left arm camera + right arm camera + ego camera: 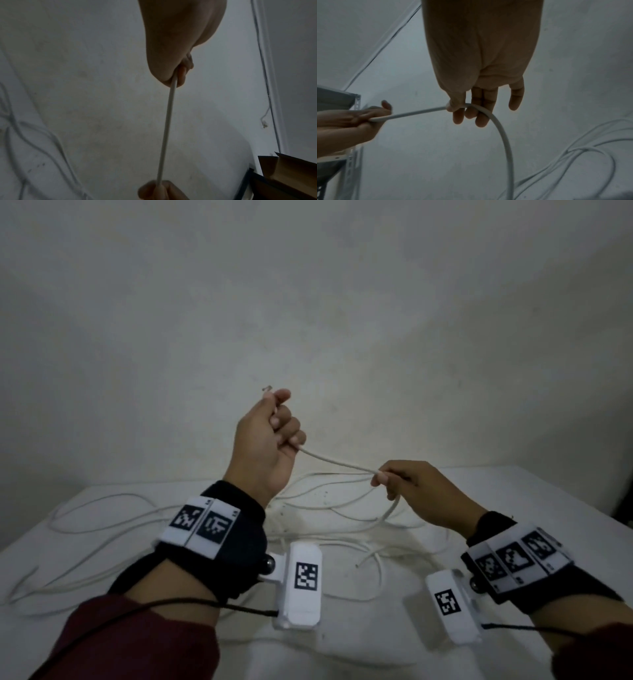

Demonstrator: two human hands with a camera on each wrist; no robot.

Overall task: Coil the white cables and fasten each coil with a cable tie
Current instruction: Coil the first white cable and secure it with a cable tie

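Observation:
A white cable (337,463) stretches in the air between my two hands above the table. My left hand (270,436) is raised, fingers curled round the cable near its end, whose tip sticks out above the thumb. My right hand (397,481) pinches the same cable further along between thumb and forefinger; from there it hangs down to the table. In the left wrist view the cable (169,121) runs taut from my left hand (176,73). In the right wrist view the cable (498,128) bends over my right hand's fingers (471,109). No cable tie shows.
Several loose white cables (113,529) lie tangled over the white table (548,508), which stands against a pale wall. A brown cardboard box (291,175) shows beside the table in the left wrist view, a metal shelf frame (351,155) in the right wrist view.

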